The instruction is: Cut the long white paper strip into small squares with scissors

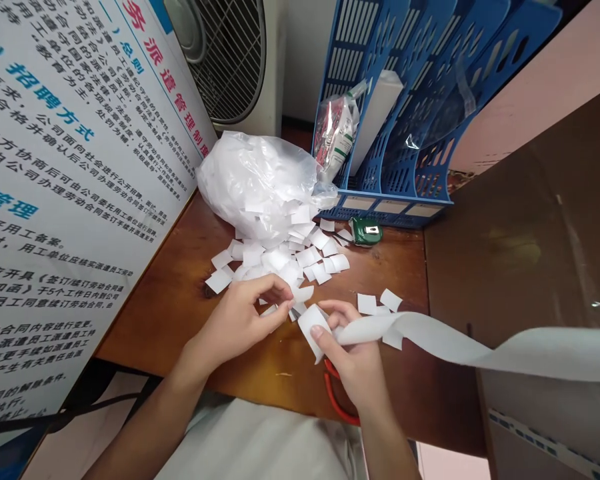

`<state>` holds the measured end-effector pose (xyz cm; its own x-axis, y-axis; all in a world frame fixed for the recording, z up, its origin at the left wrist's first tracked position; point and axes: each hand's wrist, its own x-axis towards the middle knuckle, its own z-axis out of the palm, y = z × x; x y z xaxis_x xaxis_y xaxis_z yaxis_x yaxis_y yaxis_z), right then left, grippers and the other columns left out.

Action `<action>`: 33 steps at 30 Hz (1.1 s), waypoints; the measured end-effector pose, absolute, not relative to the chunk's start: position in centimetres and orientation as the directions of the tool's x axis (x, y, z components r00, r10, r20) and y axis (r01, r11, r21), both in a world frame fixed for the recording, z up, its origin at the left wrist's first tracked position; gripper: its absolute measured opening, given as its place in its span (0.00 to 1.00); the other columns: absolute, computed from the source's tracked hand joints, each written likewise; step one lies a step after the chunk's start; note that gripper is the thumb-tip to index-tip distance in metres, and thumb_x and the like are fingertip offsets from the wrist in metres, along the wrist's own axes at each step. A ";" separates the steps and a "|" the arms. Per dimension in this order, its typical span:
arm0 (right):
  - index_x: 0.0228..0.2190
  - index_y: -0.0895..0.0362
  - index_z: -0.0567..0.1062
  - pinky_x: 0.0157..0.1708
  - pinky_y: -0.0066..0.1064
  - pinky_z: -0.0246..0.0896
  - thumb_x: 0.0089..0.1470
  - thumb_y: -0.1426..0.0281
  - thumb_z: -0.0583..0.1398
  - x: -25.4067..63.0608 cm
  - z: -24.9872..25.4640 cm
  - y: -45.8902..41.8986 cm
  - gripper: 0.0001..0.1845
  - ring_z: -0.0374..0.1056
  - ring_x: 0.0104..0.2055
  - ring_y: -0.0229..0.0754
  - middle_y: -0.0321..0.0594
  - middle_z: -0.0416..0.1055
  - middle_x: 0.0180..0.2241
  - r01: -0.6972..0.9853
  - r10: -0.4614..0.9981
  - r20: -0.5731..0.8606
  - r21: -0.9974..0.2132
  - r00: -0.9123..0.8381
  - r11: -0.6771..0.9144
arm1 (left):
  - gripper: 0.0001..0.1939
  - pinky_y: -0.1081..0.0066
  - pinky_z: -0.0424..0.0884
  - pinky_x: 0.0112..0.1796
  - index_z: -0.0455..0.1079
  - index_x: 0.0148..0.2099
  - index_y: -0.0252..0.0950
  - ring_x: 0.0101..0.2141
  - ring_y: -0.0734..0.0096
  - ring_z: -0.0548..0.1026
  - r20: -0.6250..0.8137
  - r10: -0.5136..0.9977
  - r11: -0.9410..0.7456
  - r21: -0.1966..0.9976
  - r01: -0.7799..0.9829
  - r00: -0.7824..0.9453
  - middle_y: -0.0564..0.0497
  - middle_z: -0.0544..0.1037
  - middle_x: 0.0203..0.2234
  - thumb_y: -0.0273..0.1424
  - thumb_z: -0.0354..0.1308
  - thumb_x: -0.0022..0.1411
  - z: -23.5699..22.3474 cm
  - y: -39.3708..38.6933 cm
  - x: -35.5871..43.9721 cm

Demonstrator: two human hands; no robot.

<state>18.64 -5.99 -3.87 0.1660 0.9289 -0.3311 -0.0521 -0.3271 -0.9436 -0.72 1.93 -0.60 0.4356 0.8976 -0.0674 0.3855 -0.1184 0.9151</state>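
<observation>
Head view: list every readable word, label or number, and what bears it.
"务派遣管理制度": red heading, white board
"总则": blue, same board
"招聘方式": blue, same board
"管理": blue, same board, cut off at left
"公司面向社会进行公开招聘", "5个工作日内": black body text excerpts
Too small or blurred: board's finest print, rack labels, plastic packet, green tape measure, printed strip lower right.

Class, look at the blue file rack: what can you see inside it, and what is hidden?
The blue file rack holds a clear packet with red and green markings, a long white object and some clear plastic. Anything deeper behind the dividers is hidden.
</observation>
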 end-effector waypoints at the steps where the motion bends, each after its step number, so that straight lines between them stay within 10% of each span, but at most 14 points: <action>1: 0.48 0.55 0.73 0.28 0.26 0.63 0.52 0.59 0.68 18.6 -3.6 -5.8 0.25 0.61 0.25 0.34 0.31 0.61 0.26 -0.018 0.930 -0.318 -0.947 0.185 -0.320 | 0.02 0.72 0.74 0.39 0.72 0.39 0.38 0.36 0.71 0.78 -0.062 0.875 -0.137 0.919 0.369 0.480 0.53 0.80 0.34 0.27 0.59 0.66 -0.5 1.9 -0.6; 12: 0.38 0.56 0.74 0.25 0.24 0.57 0.52 0.59 0.69 18.6 -4.2 -4.4 0.17 0.59 0.25 0.32 0.31 0.61 0.24 -0.162 0.930 -0.309 -0.946 0.196 -0.281 | 0.04 0.70 0.70 0.39 0.72 0.43 0.39 0.36 0.69 0.74 0.016 0.848 -0.208 0.930 0.304 0.530 0.51 0.76 0.35 0.29 0.56 0.69 -0.7 1.3 0.6; 20: 0.40 0.56 0.76 0.41 0.33 0.71 0.53 0.59 0.67 18.3 -3.8 -4.9 0.16 0.70 0.40 0.42 0.41 0.73 0.38 -0.310 0.948 -0.301 -0.916 0.105 -0.257 | 0.03 0.64 0.69 0.46 0.71 0.37 0.38 0.41 0.64 0.72 0.089 0.862 -0.188 0.971 0.151 0.499 0.48 0.69 0.40 0.28 0.56 0.65 0.1 1.5 -1.4; 26: 0.37 0.59 0.78 0.17 0.25 0.58 0.56 0.58 0.67 18.5 -4.5 -5.3 0.16 0.60 0.17 0.33 0.35 0.70 0.21 -0.222 0.923 -0.369 -0.914 0.106 -0.340 | 0.08 0.63 0.67 0.55 0.76 0.37 0.40 0.53 0.59 0.71 -0.030 0.764 -0.152 0.962 0.225 0.645 0.47 0.71 0.52 0.22 0.61 0.59 0.4 0.5 -0.8; 33: 0.27 0.61 0.75 0.23 0.26 0.61 0.62 0.53 0.60 18.5 -3.6 -6.2 0.24 0.65 0.21 0.35 0.40 0.71 0.20 -0.060 0.931 -0.316 -0.949 0.182 -0.310 | 0.04 0.68 0.69 0.43 0.76 0.38 0.39 0.39 0.67 0.75 -0.068 0.842 -0.049 0.978 0.201 0.535 0.50 0.77 0.37 0.28 0.60 0.66 -0.5 -0.2 0.7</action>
<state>18.48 -6.19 -3.60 0.1823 0.9310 -0.3162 -0.0601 -0.3104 -0.9487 0.66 -0.18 -0.52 0.5352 0.8420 -0.0680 0.2008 -0.0487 0.9784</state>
